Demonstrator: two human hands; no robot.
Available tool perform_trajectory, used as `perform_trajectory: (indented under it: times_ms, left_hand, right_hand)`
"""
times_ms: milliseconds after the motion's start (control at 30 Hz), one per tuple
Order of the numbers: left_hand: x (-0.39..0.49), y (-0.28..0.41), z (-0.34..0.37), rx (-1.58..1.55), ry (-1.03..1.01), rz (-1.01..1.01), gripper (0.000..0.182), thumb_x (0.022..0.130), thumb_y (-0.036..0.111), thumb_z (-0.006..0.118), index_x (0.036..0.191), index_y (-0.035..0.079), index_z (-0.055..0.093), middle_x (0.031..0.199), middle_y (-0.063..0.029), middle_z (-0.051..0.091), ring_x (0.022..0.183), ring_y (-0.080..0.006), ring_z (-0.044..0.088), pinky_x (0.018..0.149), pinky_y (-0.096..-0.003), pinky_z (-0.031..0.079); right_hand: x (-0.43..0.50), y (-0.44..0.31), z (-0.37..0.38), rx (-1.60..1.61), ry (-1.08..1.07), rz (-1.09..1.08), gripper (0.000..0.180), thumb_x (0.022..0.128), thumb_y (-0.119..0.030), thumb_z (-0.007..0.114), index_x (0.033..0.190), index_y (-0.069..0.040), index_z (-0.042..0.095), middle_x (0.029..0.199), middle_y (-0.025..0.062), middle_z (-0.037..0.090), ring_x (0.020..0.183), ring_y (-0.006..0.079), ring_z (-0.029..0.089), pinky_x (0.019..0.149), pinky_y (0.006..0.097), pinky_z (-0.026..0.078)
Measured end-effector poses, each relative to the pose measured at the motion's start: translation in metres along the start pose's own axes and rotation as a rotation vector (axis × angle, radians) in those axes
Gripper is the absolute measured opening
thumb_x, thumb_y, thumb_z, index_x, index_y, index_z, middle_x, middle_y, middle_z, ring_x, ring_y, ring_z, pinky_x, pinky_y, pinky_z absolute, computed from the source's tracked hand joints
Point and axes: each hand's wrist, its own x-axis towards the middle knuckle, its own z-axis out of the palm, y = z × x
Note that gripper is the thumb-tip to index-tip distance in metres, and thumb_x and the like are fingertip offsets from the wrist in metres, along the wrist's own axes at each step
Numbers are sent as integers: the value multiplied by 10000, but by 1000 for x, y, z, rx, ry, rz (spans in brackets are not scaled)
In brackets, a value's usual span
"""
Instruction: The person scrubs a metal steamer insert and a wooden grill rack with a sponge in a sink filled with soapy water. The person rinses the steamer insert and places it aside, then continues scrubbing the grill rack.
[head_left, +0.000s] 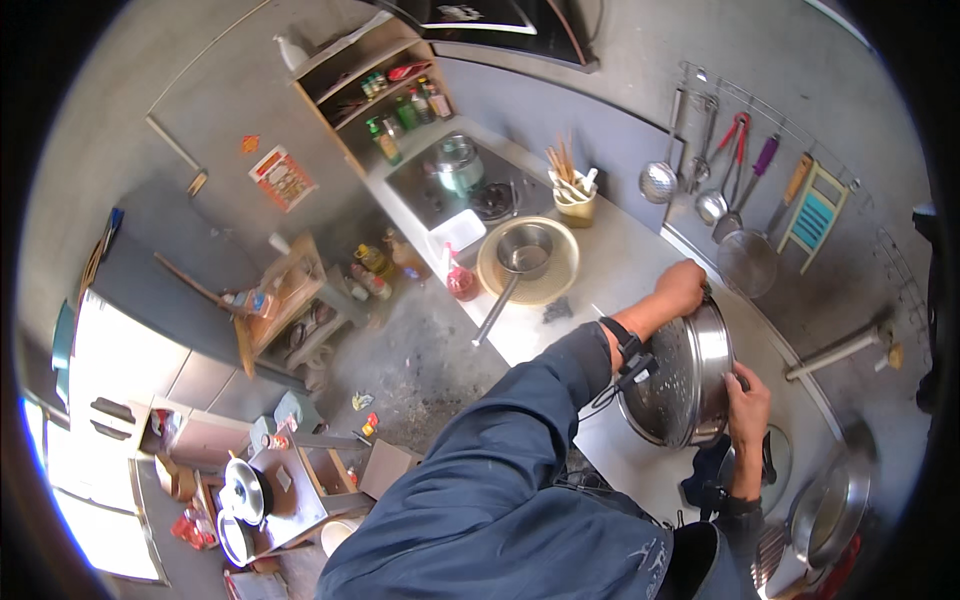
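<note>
A large round stainless steel pan or steamer tier (686, 375) stands tilted nearly on its side over the pale counter, its dark inner face dotted with bright spots. My left hand (681, 289) grips its upper end, and a black band and a small device with a cable are on that wrist. At the rim on the right, my right hand (748, 401) holds the same vessel, with its fingers partly hidden behind the edge. Below it on the counter lie a dark cloth (701, 476) and a glass lid (776, 469).
A steel saucepan (525, 251) sits in a woven basket (491, 266) left of my hands. Beyond are a cooktop (420, 187) with a pot and a chopstick holder (576, 206). Ladles and strainers (746, 262) hang on the wall; a steel pan (829, 517) is lower right.
</note>
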Motion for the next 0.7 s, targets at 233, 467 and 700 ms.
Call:
perform_trajectory:
  times_ms: [233,467,700]
  left_hand:
    - [-75,59,0,28,83,348,120,827,137,691,801,22,711,1017,-162,626,996,-392,633,831,-514,562]
    - [-91,61,2,-44,99,562,92,777,101,723,756,16,695,999,-157,621,1015,-391,616,844,-496,533]
    - [-12,16,-18,133,15,240,179,855,93,685,980,120,810,1041,-151,692,996,-408,645,868,-516,552]
  right_hand:
    - [-1,-5,1,87,-20,94,313,1012,-114,733,1267,69,742,1045,94,792,937,135,687,861,304,564]
    - [-1,-10,2,76,-25,41,291,1013,-112,732,1244,64,747,1051,85,796,955,129,689,883,304,561]
    - [0,-9,-2,81,4,13,288,1006,-122,742,1233,53,758,1058,96,805,960,139,705,903,308,563]
